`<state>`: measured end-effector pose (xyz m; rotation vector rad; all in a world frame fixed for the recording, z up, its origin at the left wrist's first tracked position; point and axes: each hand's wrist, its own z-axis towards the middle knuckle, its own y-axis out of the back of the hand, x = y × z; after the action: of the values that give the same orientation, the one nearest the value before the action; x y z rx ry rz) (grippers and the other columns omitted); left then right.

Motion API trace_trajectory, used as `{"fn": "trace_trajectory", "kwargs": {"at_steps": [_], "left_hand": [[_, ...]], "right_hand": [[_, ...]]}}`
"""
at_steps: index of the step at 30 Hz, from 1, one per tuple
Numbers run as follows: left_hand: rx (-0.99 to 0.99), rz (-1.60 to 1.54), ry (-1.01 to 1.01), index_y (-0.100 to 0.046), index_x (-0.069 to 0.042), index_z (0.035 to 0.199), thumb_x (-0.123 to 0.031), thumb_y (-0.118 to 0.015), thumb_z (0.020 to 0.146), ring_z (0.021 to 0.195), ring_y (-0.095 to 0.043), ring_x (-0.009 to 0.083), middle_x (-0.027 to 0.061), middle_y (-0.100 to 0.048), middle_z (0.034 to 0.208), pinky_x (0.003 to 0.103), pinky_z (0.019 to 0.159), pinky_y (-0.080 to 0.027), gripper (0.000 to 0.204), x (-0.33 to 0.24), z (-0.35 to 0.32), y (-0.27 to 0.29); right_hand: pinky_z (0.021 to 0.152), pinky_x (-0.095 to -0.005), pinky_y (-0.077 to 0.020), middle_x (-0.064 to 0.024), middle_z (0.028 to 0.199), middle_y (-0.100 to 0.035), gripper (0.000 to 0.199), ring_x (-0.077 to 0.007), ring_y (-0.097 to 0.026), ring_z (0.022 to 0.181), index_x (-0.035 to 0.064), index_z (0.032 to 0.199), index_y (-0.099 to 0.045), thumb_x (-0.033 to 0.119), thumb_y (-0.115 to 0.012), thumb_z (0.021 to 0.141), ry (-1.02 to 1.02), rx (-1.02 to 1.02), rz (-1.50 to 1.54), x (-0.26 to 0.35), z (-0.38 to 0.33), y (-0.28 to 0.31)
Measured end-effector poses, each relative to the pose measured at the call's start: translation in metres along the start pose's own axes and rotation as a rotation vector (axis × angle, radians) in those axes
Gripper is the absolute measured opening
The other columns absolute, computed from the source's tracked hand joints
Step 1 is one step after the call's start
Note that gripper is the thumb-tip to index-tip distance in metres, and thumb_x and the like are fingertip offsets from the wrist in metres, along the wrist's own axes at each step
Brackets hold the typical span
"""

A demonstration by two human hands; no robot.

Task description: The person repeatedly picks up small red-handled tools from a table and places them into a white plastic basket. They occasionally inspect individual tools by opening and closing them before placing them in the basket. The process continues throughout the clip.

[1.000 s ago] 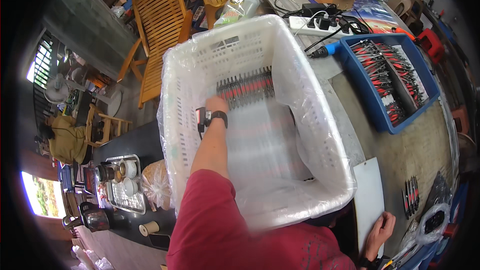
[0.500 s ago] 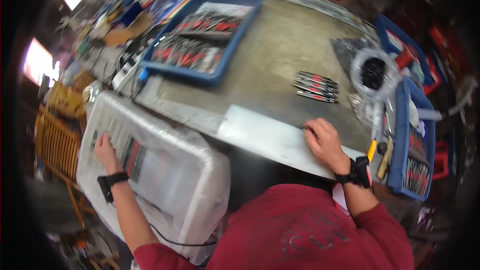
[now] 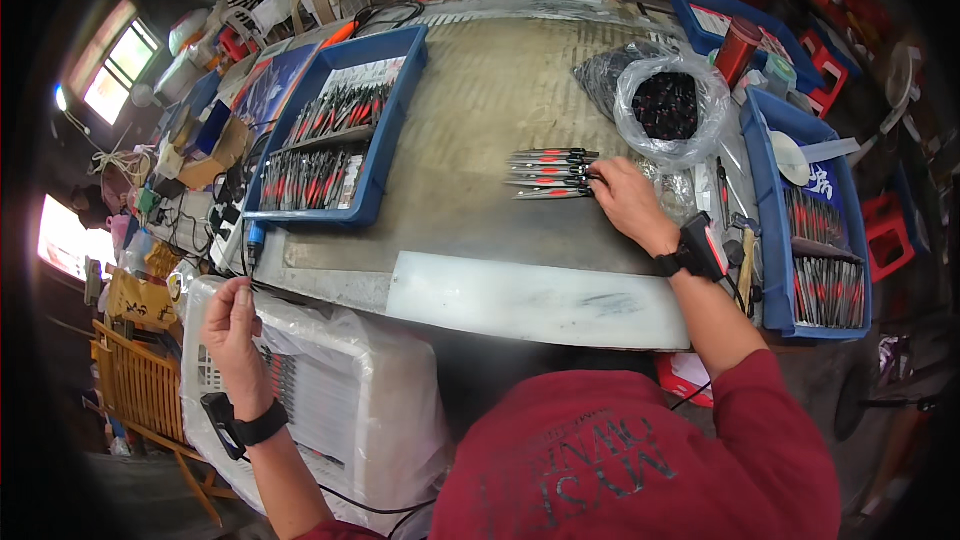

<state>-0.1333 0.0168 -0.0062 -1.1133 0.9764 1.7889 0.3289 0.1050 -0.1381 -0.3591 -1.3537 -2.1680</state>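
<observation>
On the table lies a small row of slim pen-like tools (image 3: 548,173), black, silver and red, with pointed silver ends to the left. My right hand (image 3: 634,208) is at the row's right end, its fingers closed on the dark end of one of them. Raised over the near left side of a white plastic crate (image 3: 405,380) is my left hand (image 3: 236,348). Its thumb and fingers are pinched together, and I cannot make out anything between them. Inside the plastic-lined crate, more of these tools show partly behind the lining.
A white board (image 3: 530,295) lies along the table's near edge. Blue trays of similar tools stand at left (image 3: 372,190) and right (image 3: 783,285). Beside the row sits a clear bag (image 3: 712,120) of small dark parts. A yellow-handled tool (image 3: 747,258) lies near the right tray.
My right hand has moved from the white board forward to the row of pen-like tools. My left hand has risen out of the crate. The whole view has swung.
</observation>
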Motion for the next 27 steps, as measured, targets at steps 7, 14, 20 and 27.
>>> {"fn": "trace_trajectory", "kwargs": {"at_steps": [7, 14, 20, 27], "left_hand": [[0.037, 0.023, 0.041, -0.063, -0.003, 0.099, -0.012, -0.057, 0.089, 0.055, -0.037, 0.0005, -0.0061, -0.05, 0.07, 0.016, 0.048, -0.029, 0.014, -0.003, -0.008, -0.004], [0.043, 0.015, 0.054, -0.063, -0.003, 0.098, -0.012, -0.058, 0.088, 0.055, -0.036, 0.0011, -0.0061, -0.049, 0.069, 0.016, 0.049, -0.028, 0.014, -0.002, -0.011, -0.004], [0.057, 0.105, 0.048, -0.063, 0.0, 0.096, -0.007, -0.058, 0.087, 0.059, -0.039, 0.0012, -0.0057, -0.052, 0.072, 0.016, 0.052, -0.03, 0.012, -0.008, -0.015, -0.013], [0.194, 0.231, -0.22, -0.061, 0.003, 0.091, -0.001, -0.058, 0.084, 0.069, -0.049, 0.0065, 0.0021, -0.057, 0.083, 0.02, 0.061, -0.038, 0.009, -0.021, -0.013, -0.041]], "right_hand": [[0.07, -0.0425, -0.044, -0.0121, 0.082, -0.055, 0.012, -0.0318, -0.055, 0.081, 0.0048, 0.083, -0.055, 0.015, -0.06, 0.079, 0.123, 0.034, -0.162, -0.004, 0.007, -0.017], [0.068, -0.0433, -0.0384, -0.013, 0.081, -0.054, 0.011, -0.034, -0.051, 0.081, 0.0043, 0.082, -0.053, 0.013, -0.059, 0.08, 0.189, 0.082, -0.168, -0.007, 0.008, -0.018], [0.068, -0.0443, -0.0377, -0.0172, 0.082, -0.053, 0.009, -0.0366, -0.05, 0.08, 0.0024, 0.081, -0.049, 0.009, -0.055, 0.082, 0.17, 0.142, -0.203, 0.003, 0.011, -0.008], [0.07, -0.0464, -0.0401, -0.0206, 0.082, -0.053, 0.008, -0.0397, -0.05, 0.078, -0.0004, 0.084, -0.05, 0.006, -0.053, 0.082, 0.19, 0.11, -0.052, 0.034, 0.011, 0.007]]}}
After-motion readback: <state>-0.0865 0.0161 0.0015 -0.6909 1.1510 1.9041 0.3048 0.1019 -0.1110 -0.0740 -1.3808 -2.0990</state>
